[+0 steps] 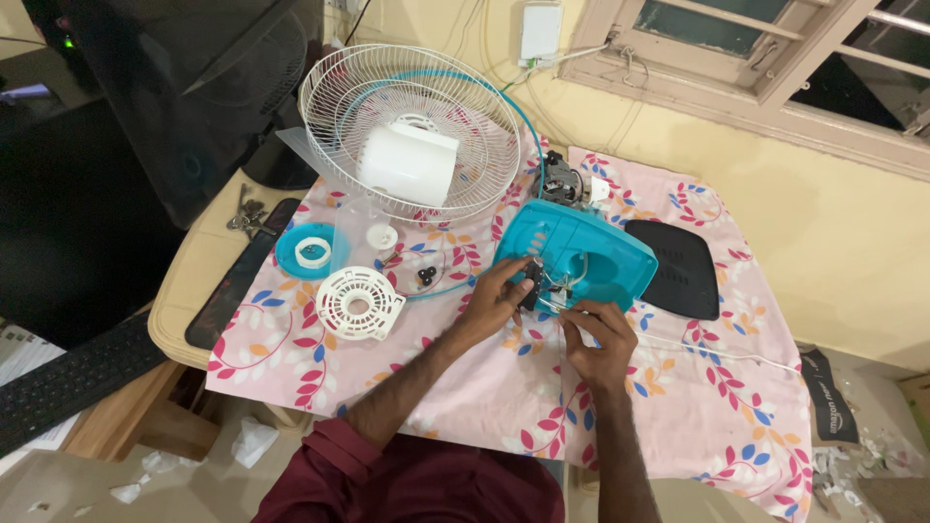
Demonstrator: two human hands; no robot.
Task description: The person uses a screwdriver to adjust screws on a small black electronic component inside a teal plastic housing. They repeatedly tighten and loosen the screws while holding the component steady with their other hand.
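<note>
A turquoise plastic fan base housing (581,247) lies open side up on a pink floral cloth (484,387). My left hand (496,298) grips a small black part (532,283) at the housing's near edge, with thin wires running from it. My right hand (601,334) pinches at the wires just right of that part, fingers closed on them. The fan motor (565,184) sits at the housing's far end.
A white wire fan guard (412,131) with a white motor cover lies behind. A round white vented cap (359,302), a turquoise disc (305,250), small black knobs (424,278) and a black plate (678,266) rest on the cloth. A keyboard (73,373) sits left.
</note>
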